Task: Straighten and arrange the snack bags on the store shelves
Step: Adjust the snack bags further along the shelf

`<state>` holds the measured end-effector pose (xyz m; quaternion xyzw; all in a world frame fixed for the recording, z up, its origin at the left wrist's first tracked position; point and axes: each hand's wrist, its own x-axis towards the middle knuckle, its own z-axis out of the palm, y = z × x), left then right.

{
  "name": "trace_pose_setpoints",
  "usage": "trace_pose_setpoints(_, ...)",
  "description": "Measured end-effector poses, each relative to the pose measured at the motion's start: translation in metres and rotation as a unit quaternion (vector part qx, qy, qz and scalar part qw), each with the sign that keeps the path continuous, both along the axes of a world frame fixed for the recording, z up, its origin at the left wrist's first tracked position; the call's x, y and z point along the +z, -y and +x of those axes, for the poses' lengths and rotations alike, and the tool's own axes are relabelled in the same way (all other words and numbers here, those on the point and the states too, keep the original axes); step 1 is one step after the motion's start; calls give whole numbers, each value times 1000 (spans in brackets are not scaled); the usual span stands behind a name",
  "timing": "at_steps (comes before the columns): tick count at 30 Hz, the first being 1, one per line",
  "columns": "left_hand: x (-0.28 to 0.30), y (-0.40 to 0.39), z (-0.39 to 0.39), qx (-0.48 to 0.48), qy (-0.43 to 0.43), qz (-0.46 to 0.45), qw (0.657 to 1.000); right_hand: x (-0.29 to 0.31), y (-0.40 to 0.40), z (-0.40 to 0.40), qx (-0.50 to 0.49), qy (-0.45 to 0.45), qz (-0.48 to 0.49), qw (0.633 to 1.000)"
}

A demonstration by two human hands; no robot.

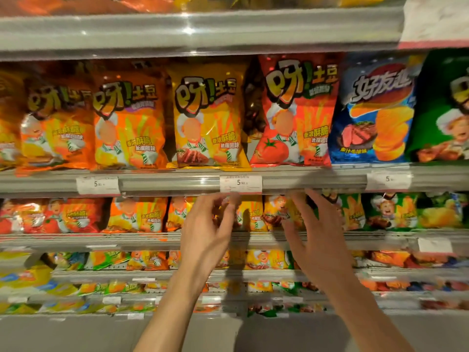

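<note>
Snack bags stand in rows on several shelves. At eye level a yellow bag point(206, 123) sits mid-shelf, an orange bag point(128, 125) to its left and a red tomato bag point(295, 115) to its right, leaning slightly. One shelf lower, small yellow bags point(256, 214) stand between my two hands. My left hand point(206, 232) is raised in front of them, fingers curled and apart, holding nothing. My right hand point(312, 232) hovers beside it with fingers spread, its fingertips close to a small yellow bag point(276, 209); I cannot tell whether they touch it.
A blue chip bag point(375, 110) and a green bag point(446, 107) fill the right of the upper row. Price tags point(240, 184) hang on the shelf rail point(177, 182). Lower shelves hold more small bags. A dark gap shows between the yellow and red bags.
</note>
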<state>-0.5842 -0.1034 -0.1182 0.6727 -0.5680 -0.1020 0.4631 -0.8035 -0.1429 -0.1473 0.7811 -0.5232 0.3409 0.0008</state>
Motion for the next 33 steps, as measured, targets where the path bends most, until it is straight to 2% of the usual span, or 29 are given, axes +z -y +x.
trace_pose_setpoints(1,3,4,3,4,17,-11,1000,6,6,9,14,-23,-27,999)
trace_pose_setpoints(3,3,14,9,25,-8,4,1000,17,17,26,44,-67,-69,994)
trace_pose_setpoints(7,-3,32,13,11,-152,104,983,25,32,48,91,-109,-141,980)
trace_pose_setpoints(9,0,35,10,-10,-281,135,950,26,36,52,81,-121,-151,978)
trace_pose_setpoints(11,5,38,4,-32,-415,140,898,27,37,53,71,-135,-153,976)
trace_pose_setpoints(13,9,41,0,-41,-483,134,864,27,38,52,71,-149,-160,973)
trace_pose_setpoints(15,10,44,-3,-38,-505,129,853,28,38,52,66,-158,-164,972)
trace_pose_setpoints(20,13,43,-5,-32,-516,120,848,28,39,50,60,-155,-164,972)
trace_pose_setpoints(25,15,43,-5,-34,-508,112,854,48,47,61,67,-87,-127,986)
trace_pose_setpoints(30,15,42,-2,-44,-507,114,853,89,56,86,145,-20,-136,980)
trace_pose_setpoints(33,15,41,0,-51,-500,116,857,119,64,101,132,-23,21,991)
